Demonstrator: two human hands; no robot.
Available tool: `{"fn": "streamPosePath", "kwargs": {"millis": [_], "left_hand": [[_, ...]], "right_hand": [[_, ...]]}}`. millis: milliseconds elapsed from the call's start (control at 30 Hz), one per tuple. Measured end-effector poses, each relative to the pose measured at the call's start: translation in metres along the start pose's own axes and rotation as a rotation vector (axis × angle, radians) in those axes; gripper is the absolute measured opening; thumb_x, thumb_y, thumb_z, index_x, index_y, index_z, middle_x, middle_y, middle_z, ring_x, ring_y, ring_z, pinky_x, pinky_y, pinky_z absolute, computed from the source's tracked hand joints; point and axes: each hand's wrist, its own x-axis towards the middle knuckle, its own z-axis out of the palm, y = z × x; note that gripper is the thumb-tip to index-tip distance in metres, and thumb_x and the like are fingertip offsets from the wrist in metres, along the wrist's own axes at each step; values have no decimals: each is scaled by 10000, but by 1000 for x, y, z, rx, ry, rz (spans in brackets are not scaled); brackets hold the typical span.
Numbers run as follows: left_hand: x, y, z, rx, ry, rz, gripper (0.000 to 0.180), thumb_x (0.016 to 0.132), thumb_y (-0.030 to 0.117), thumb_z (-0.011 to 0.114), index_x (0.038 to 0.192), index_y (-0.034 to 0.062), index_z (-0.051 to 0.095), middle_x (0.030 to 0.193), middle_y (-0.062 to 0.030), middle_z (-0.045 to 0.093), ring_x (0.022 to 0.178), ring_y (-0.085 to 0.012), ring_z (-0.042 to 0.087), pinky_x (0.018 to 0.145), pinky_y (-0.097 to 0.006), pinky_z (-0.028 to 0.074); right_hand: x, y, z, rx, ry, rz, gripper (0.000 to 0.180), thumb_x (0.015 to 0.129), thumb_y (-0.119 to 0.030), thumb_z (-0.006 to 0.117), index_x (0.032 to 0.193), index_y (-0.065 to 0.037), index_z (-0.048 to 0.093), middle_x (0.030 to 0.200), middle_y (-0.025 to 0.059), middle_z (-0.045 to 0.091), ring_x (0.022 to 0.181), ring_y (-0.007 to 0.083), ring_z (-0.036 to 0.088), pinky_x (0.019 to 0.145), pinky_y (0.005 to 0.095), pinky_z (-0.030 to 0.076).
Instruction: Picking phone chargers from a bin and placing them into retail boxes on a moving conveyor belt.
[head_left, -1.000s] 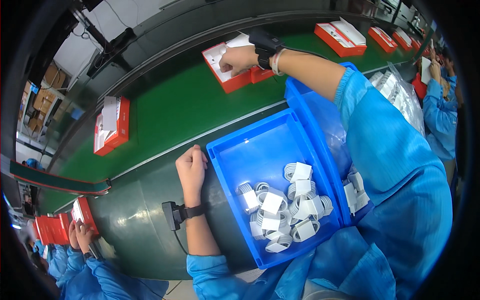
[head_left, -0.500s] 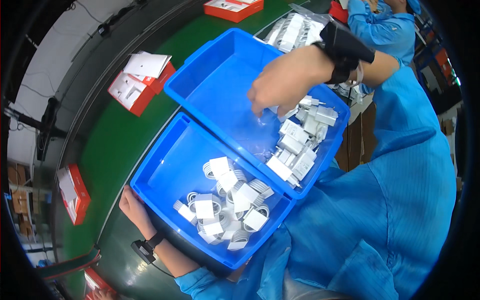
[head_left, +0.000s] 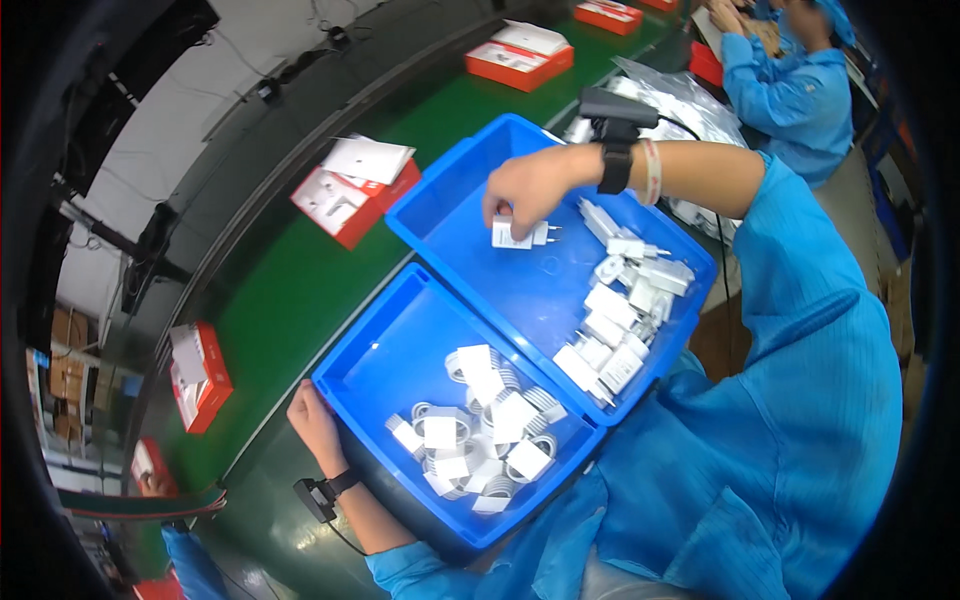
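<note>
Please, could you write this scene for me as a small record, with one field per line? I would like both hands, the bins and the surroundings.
Right hand: pinches a white charger, prongs pointing right, over the charger bin
Left hand: beside the cable bin's left corner; contact unclear
Charger bin: blue; loose chargers heaped toward the right
Cable bin: blue; coiled white cables with paper sleeves
Green surface: several open red boxes
Upper right: a co-worker in blue
</note>
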Motion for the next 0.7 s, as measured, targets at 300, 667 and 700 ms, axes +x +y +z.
{"fn": "streamPosePath", "kwargs": {"millis": [300,667,700], "left_hand": [[-3,16,4,-32,23,-101,439,1003,206,473,597,42,503,542,12,481,500,-67,426,472,-236,325],[0,17,1,6,25,-172,438,998,226,476,618,18,537,553,-10,507,521,-80,459,496,-246,351],[-1,17,-1,13,43,-179,439,999,227,475,618,18,535,554,-11,507,522,-80,457,498,-245,351]], "right_hand": [[147,-29,-119,417,280,-221,357,853,-66,676,1202,-33,616,940,44,652,850,117,617,745,280,532],[313,45,-73,590,446,-266,392,809,-23,654,1201,-26,644,982,114,659,800,160,647,706,291,576],[318,43,-70,590,455,-254,378,826,-19,641,1203,-3,635,994,127,649,760,148,646,682,283,572]]}}
